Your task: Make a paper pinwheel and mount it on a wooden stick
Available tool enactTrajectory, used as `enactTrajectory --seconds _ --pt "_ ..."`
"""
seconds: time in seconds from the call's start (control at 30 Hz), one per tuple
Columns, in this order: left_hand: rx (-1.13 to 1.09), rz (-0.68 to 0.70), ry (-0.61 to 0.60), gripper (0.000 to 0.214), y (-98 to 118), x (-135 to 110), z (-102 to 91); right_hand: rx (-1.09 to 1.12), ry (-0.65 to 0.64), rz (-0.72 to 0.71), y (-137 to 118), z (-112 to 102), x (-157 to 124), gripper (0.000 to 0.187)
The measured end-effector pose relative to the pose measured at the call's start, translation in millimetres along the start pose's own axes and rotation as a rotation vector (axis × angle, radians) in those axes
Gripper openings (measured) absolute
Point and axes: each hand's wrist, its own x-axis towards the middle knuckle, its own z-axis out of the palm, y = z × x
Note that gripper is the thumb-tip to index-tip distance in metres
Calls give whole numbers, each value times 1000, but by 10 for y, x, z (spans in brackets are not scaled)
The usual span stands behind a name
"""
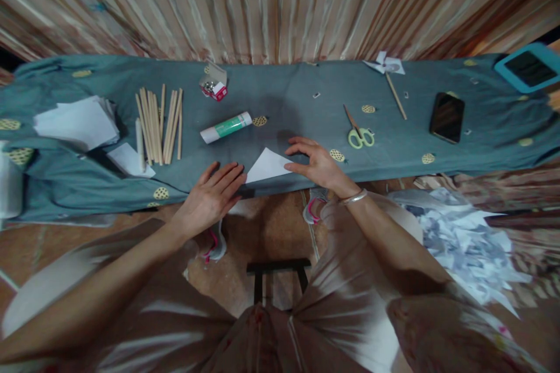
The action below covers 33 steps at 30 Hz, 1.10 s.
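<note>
A white paper folded into a triangle (268,165) lies at the front edge of the cloth-covered table, its peak pointing away from me. My left hand (210,197) rests flat at its left corner, fingers stretched out and close together. At the right corner is my right hand (315,164), thumb touching the paper and fingers curved apart from it. Just beyond the triangle lies a green and white glue tube (226,127). Scissors with light green handles (360,137) sit to the right of my right hand.
Wooden sticks (160,125), a paper stack (79,122) and a loose sheet (130,160) are at left. A small open box of pins (214,84) stands at the back. Rightward are a paper pinwheel (387,64), a phone (447,117) and a blue-framed tablet (528,67). Papers (468,239) heap below right.
</note>
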Motion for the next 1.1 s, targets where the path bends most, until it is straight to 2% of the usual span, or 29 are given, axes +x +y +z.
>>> enactTrajectory --seconds 0.1,0.37,0.6,0.8,0.97,1.1 --pt "-1 -1 10 36 6 38 1 -35 -7 -20 -48 23 -13 30" --pt "-123 -102 84 44 21 234 30 -89 -21 -59 -108 71 -26 27" --pt "-230 -84 136 37 29 398 95 -121 -47 -76 -135 93 -7 32" --pt "-356 -125 148 46 63 455 101 -62 -39 -66 -125 121 -7 27" --pt "-522 -231 164 53 104 489 54 41 -7 -52 -114 142 3 11" --pt "-759 -420 203 49 103 537 -30 81 14 -85 -162 111 -3 6"
